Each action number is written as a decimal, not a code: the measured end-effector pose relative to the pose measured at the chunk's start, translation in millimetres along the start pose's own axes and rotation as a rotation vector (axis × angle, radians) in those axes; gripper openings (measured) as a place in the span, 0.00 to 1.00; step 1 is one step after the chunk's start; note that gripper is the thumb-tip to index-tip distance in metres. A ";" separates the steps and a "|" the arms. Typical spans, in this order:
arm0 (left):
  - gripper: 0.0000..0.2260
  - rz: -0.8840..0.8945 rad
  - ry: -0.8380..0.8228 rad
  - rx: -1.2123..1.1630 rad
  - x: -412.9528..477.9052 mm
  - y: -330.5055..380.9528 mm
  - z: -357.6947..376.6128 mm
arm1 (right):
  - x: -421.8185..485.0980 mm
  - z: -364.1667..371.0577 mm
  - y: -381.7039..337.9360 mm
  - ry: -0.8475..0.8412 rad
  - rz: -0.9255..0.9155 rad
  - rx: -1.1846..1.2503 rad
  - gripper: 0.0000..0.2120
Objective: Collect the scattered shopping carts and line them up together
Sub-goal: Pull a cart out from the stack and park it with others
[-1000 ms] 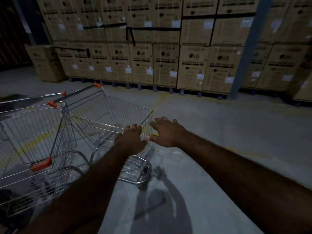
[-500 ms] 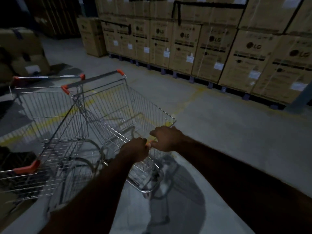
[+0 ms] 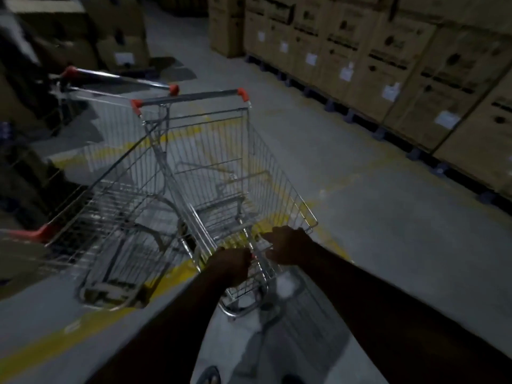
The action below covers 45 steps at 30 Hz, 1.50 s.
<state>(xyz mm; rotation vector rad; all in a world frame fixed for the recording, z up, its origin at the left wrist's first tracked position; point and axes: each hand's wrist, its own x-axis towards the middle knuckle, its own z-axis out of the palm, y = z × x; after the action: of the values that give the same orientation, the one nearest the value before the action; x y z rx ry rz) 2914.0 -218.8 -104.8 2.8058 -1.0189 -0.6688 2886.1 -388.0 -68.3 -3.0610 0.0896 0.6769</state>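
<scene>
A wire shopping cart [image 3: 227,167] with a grey handle and orange end caps stands in front of me, its handle on the far side. My left hand [image 3: 231,266] and my right hand [image 3: 289,245] both grip the near front rim of its basket, fingers curled over the wire. A second wire cart [image 3: 110,167] stands close beside it on the left, its handle also away from me. The orange corner of a third cart [image 3: 41,234] shows at the left edge, mostly cut off.
Stacked cardboard boxes [image 3: 388,56] on pallets line the right side and far end. More boxes [image 3: 119,37] and dark clutter stand at the left. Yellow lines [image 3: 171,270] cross the grey concrete floor under the carts. Open floor lies to the right of the carts.
My hands went from open just above the basket rim to gripping it. The view has turned and the cart now points more squarely away, closer alongside the left cart.
</scene>
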 end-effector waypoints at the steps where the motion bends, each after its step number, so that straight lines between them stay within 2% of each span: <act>1: 0.14 -0.027 0.016 -0.004 -0.7 1.5 2.6 | 7.7 5.0 7.2 0.035 -0.031 -0.005 0.21; 3: 0.15 -0.099 0.039 -0.029 -4.9 9.0 6.3 | 19.0 14.6 22.2 0.080 -0.100 -0.032 0.19; 6: 0.13 -0.213 0.083 -0.076 -7.2 20.9 14.1 | 20.0 21.0 38.9 -0.096 -0.211 -0.165 0.17; 9: 0.15 -0.396 0.126 -0.174 -7.7 34.1 24.8 | 17.9 23.7 44.2 -0.079 -0.270 -0.086 0.14; 12: 0.09 -0.562 0.143 -0.179 -14.4 58.7 32.9 | 3.5 23.6 35.1 -0.054 -0.367 -0.134 0.14; 14: 0.11 -0.618 0.146 -0.168 -23.4 75.7 42.3 | -9.7 27.7 26.4 -0.055 -0.413 -0.206 0.14; 18: 0.18 -0.653 0.118 -0.085 -48.6 100.0 60.2 | -36.6 44.0 14.4 -0.070 -0.542 -0.212 0.20; 25: 0.13 -0.783 0.049 -0.142 -130.9 108.9 92.8 | -106.3 76.2 -10.6 -0.159 -0.738 -0.056 0.23; 28: 0.17 -0.905 0.044 -0.261 -179.9 107.9 105.1 | -127.9 83.8 -11.7 -0.227 -0.824 0.004 0.19; 30: 0.20 -1.023 0.005 -0.317 -210.3 110.9 113.2 | -138.1 86.9 -3.4 -0.234 -0.852 -0.156 0.18; 33: 0.26 -1.127 -0.092 -0.294 -249.8 121.4 122.0 | -164.4 94.8 1.0 -0.236 -0.890 -0.461 0.24; 37: 0.28 -1.054 -0.127 -0.365 -263.9 146.9 123.5 | -225.1 116.6 -34.3 -0.290 -1.041 -0.496 0.25; 41: 0.29 -0.957 0.115 -0.526 -255.4 163.2 118.0 | -252.3 122.1 -67.2 -0.261 -1.127 -0.516 0.21; 45: 0.28 -0.929 0.239 -0.632 -253.7 181.9 102.3 | -214.7 112.5 -65.9 -0.167 -1.022 -0.509 0.21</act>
<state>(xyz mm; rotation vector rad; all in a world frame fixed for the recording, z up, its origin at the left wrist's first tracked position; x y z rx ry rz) 2589.3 -193.4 -62.2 2.5263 0.5263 -0.5377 2648.1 -308.6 -80.3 -2.7894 -1.7102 0.9017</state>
